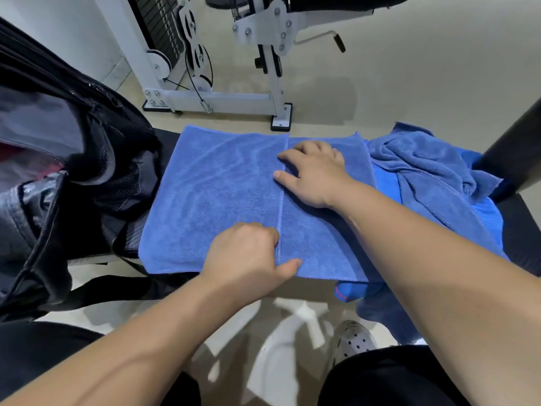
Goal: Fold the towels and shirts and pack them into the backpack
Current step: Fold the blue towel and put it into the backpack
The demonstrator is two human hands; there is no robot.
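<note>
While the towel (222,189) lies half-folded on the worktop (524,235) beside the open backpack (58,177), I see my left hand (248,253) with fingers curled round its folded edge, and my right hand (316,174) with fingers spread flat on it.

white steel gym machine frame (216,98) stands on the smooth beige floor (409,68) — black weight stack (158,22) at its upper left, thin black cable (190,68) routed past white pulleys. a metal lever with black grip (339,42) projects right. black padded bench (521,230) in the foreground; grey perforated clog (354,341) on the floor at the near side.
</note>
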